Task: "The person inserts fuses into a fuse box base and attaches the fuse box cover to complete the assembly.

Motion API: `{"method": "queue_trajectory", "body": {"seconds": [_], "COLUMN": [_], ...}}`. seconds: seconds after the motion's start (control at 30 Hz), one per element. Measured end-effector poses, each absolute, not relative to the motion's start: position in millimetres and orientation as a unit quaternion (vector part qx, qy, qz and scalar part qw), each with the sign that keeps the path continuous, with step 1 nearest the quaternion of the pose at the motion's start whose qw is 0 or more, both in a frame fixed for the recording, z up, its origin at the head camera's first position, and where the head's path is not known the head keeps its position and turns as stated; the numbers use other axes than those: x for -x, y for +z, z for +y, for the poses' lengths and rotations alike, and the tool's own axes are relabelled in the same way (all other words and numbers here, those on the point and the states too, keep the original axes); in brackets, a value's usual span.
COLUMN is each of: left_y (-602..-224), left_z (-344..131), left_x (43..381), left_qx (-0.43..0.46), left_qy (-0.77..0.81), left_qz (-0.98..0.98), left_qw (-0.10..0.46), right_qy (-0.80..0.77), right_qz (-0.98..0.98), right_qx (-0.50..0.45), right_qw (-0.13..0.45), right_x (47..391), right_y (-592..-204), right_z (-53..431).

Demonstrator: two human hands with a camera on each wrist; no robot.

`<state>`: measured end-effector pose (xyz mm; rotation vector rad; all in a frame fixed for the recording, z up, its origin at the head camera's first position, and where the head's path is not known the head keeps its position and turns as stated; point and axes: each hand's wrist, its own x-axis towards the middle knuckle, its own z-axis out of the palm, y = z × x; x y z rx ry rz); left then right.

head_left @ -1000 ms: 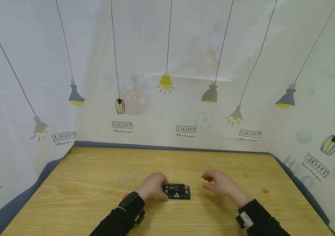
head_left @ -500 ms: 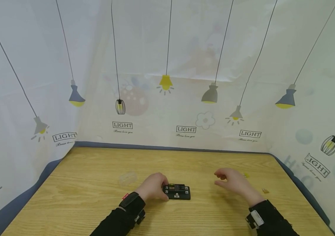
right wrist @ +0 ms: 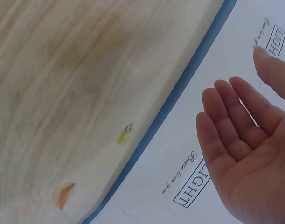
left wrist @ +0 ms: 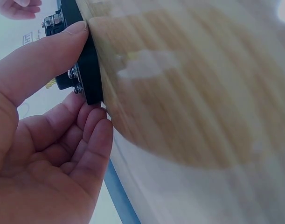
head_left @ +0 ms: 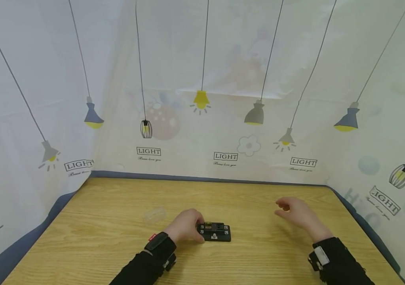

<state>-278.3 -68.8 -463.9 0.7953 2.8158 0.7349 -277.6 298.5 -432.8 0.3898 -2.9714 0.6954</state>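
My left hand [head_left: 185, 225] grips the left end of a black block with metal screw terminals [head_left: 217, 232] on the wooden table. In the left wrist view, the thumb lies along one side of the block [left wrist: 90, 70] and curled fingertips meet its lower end. A small yellow piece [left wrist: 51, 84] shows at its top. My right hand [head_left: 300, 213] hovers to the right of the block with loosely bent fingers and holds nothing. Near it, in the right wrist view, lie a small yellow piece with metal prongs [right wrist: 125, 134] and a small orange piece [right wrist: 65, 196], both hidden in the head view.
A clear plastic container [head_left: 154, 215] stands on the table [head_left: 116, 245] behind and left of my left hand. Pale sheeting printed with lamps [head_left: 188, 130] encloses the back and sides, with a blue-grey strip [head_left: 173, 178] along the table's edge.
My right hand has moved right and slightly away from me, coming over the small yellow and orange pieces in the head view. The left hand and the block have stayed put.
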Motion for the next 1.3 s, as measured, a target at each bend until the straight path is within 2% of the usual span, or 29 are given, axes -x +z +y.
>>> {"method": "queue_trajectory", "body": {"seconds": [0.53,1.3], "left_y": [-461.4,-456.5], "left_z": [-69.1,-70.2], "left_x": [276.8,272.6], "left_qx": [-0.268,-0.268], "left_qy": [0.249,0.26], "left_qz": [0.929,0.925], "left_qw": [0.064,0.068], "right_qy": [0.188,0.168], "right_qz": [-0.978,-0.986], "right_qx": [-0.084,0.001], "right_qw": [0.045,0.023], "right_x": [292.0,293.2], "right_y": [-434.2,-433.1], "right_z": [327.7,349.9]}}
